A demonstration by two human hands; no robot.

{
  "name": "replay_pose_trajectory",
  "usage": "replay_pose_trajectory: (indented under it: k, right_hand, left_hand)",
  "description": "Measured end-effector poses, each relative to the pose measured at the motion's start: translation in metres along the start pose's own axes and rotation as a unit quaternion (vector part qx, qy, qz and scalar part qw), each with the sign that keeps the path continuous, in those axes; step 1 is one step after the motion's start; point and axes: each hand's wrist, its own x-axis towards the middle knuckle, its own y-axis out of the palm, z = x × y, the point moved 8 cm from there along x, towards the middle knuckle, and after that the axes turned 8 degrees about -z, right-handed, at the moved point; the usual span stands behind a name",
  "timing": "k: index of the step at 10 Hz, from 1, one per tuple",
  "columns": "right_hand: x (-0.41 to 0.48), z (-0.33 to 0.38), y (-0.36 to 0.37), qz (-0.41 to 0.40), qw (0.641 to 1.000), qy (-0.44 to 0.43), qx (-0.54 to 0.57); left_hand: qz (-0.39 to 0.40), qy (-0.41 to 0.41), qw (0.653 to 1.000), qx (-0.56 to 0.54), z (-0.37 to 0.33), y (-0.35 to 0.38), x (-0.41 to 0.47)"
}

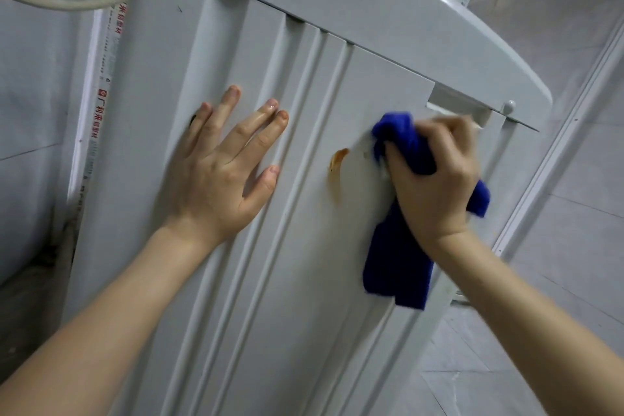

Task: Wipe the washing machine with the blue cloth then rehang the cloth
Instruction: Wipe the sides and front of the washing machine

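The white washing machine [256, 280] fills the view, its ribbed side panel tilted across the frame. My left hand [223, 172] lies flat and open on the panel, fingers spread. My right hand [435, 179] is closed on the blue cloth [398, 267] and presses it against the panel near the upper right corner. Part of the cloth bunches above my fingers and the rest hangs down below my wrist. An orange-brown stain [337, 160] marks the panel just left of the cloth.
A pale hose [60, 3] runs across the upper left to the machine's back. Grey tiled wall [574, 213] and floor [472, 365] lie to the right. A white frame strip with red print [101, 105] stands along the machine's left edge.
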Motion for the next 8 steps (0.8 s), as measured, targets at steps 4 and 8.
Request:
replay_pose_trajectory:
  k: [4,8]
  right_hand:
    - [-0.011,0.001,0.000,0.015,0.999,0.040,0.029]
    - [-0.012,0.002,0.002,-0.041,0.996,0.078,0.006]
  left_hand:
    - [-0.007,0.003,1.000,0.001,-0.001,0.000,0.000]
    - [-0.006,0.004,1.000,0.005,0.000,0.000,0.000]
